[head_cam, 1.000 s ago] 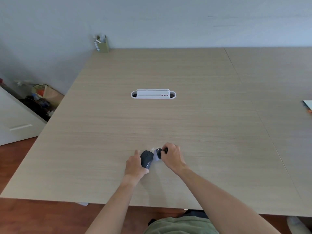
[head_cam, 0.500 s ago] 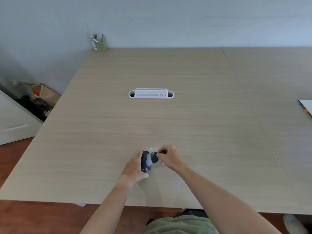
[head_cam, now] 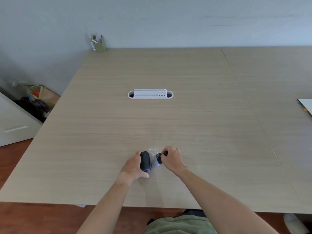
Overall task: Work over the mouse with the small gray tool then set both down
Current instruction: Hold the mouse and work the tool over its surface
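A black computer mouse [head_cam: 145, 162] with white lettering near its rear lies on the wooden table [head_cam: 168, 124], close to the front edge. My left hand [head_cam: 134, 167] grips it from the left side. My right hand [head_cam: 172, 158] holds a small gray tool [head_cam: 158, 160] with a pale rounded head against the mouse's right side. A scrap of clear plastic [head_cam: 152, 149] lies on the table just behind the tool.
A white cable grommet [head_cam: 150, 94] is set into the table's middle. A green pen holder [head_cam: 98, 43] stands at the far left corner by the wall. A white sheet [head_cam: 306, 105] pokes in at the right edge. Clutter [head_cam: 36, 98] sits on the floor at left.
The tool has slid from the mouse's top back to its right side. The mouse now lies flatter, lettering toward me. The view shifted slightly.
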Demonstrator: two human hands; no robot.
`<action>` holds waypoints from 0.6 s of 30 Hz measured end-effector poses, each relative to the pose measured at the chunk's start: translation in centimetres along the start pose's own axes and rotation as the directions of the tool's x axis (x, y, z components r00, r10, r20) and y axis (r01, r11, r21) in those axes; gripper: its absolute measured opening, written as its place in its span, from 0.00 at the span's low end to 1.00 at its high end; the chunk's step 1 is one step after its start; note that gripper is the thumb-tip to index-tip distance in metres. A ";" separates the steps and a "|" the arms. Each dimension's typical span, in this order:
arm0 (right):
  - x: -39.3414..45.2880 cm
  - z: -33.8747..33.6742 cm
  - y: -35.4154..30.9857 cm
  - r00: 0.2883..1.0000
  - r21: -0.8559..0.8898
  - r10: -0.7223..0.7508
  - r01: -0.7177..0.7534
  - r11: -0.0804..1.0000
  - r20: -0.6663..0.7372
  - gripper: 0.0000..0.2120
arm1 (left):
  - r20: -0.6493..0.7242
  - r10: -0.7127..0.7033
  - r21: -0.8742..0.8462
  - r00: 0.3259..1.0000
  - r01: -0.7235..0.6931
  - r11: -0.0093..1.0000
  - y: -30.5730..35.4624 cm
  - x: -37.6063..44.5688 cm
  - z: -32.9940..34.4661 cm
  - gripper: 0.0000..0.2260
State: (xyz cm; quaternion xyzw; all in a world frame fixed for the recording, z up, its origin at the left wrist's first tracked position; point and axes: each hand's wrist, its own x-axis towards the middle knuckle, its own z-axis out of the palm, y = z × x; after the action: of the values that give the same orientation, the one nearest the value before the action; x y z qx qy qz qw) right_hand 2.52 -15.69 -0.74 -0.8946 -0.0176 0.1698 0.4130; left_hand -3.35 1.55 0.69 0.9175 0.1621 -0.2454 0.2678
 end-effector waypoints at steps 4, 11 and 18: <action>-0.3 -0.2 -0.2 1.000 0.126 -0.005 0.006 0.992 -0.007 0.06 | -0.009 -0.024 -0.055 1.000 0.024 0.998 0.4 0.2 0.2 0.42; -0.6 0.2 0.2 1.000 -0.049 0.002 -0.002 0.999 -0.004 0.07 | 0.015 -0.032 0.040 0.999 0.031 0.999 1.0 0.6 0.1 0.41; -0.6 0.6 0.0 0.992 0.052 -0.091 0.087 0.995 0.092 0.05 | 0.023 -0.016 0.060 1.000 0.015 0.998 0.8 1.0 -0.1 0.37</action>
State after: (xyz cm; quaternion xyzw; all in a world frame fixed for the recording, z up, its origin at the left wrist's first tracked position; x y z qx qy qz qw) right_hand 1.75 -15.35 -0.87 -0.8738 -0.0729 0.1934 0.4403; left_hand -2.19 1.10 0.57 0.9209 0.1588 -0.2629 0.2400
